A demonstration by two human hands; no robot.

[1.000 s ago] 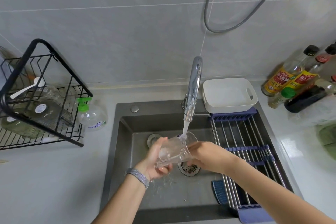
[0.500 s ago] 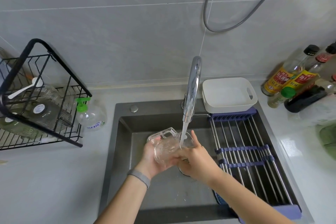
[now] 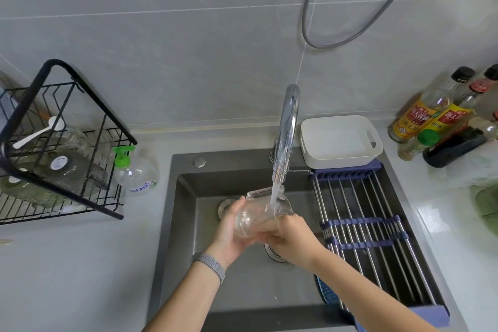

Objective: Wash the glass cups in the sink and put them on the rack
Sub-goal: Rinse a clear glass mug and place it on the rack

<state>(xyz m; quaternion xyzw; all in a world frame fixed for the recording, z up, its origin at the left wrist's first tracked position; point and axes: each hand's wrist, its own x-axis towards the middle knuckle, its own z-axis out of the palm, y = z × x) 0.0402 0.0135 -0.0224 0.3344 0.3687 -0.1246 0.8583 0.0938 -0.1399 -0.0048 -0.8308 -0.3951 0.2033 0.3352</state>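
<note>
With your left hand (image 3: 231,229) cupping the glass cup (image 3: 260,211) from below and your right hand (image 3: 289,234) wrapped round its side over the sink (image 3: 188,224), turn it so the tap (image 3: 287,132) stream rinses inside, both grips firm.

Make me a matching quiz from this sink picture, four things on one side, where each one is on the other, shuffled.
Things:
1. glass cup
2. white tub
3. soap bottle
4. white spoon

Places:
A. in the black wire rack
B. on the counter left of the sink
C. under the running tap, held by both hands
D. behind the roll-up drying rack

Pairs: 1-C, 2-D, 3-B, 4-A
</note>
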